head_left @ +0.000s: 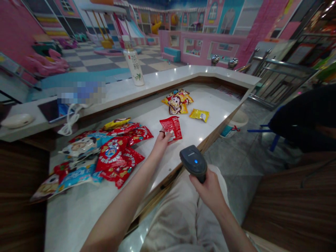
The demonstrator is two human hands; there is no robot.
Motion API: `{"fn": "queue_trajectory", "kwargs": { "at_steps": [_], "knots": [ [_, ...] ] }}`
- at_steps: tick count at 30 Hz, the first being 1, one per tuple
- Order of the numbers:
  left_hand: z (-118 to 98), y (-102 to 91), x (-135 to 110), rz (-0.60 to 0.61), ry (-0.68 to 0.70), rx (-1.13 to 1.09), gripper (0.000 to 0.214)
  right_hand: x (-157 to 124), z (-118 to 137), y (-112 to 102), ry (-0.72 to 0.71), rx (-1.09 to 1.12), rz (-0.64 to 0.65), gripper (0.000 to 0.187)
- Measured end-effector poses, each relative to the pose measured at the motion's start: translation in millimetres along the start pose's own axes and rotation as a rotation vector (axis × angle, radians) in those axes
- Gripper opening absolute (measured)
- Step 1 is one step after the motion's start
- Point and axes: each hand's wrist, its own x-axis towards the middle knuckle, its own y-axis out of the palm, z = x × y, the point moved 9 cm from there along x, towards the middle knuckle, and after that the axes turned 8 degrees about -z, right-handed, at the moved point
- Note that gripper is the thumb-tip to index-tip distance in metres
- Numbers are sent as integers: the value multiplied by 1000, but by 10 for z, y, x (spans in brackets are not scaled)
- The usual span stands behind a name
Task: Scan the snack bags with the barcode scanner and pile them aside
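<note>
My left hand [164,137] is closed on the near left edge of a small red snack packet [173,126], whose printed side faces up over the white counter [207,101]. In my right hand [210,187] is a dark handheld barcode scanner [194,161] with a blue light glowing on top. Its head points toward the counter, to the right of the packet and apart from it. Left of my forearm lies a heap of red snack bags [115,154] and blue-and-white bags [81,171]. Beyond the packet sit several yellow monkey-print packets [177,101], with one yellow packet [199,115] apart from them.
A raised white ledge [162,74] runs behind the counter, bearing a tall bottle [133,66] and a white cable [70,120]. To the right are a white bucket [237,122], a metal railing [278,70] and a dark-clothed person [304,115] at the edge.
</note>
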Motion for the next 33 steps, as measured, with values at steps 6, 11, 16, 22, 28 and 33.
{"fn": "queue_trajectory", "kwargs": {
  "at_steps": [6,11,16,22,28,33],
  "knots": [
    [-1078,-156,238,-6,562,1185,45,21,-23,-93,26,31,-3,14],
    [-1363,-742,687,-205,517,1836,47,14,7,-73,19,43,8,14],
    [-1196,-934,930,-96,271,2056,68,44,-86,-69,31,13,5,15],
    [-960,-32,1182,-21,504,1702,75,117,-236,-77,54,-16,-14,14],
    [-415,751,1819,44,595,1440,85,173,-251,-80,37,-23,-9,12],
    [-287,910,2224,-37,539,1489,86,184,-240,-99,49,-9,-8,12]
  ]
}}
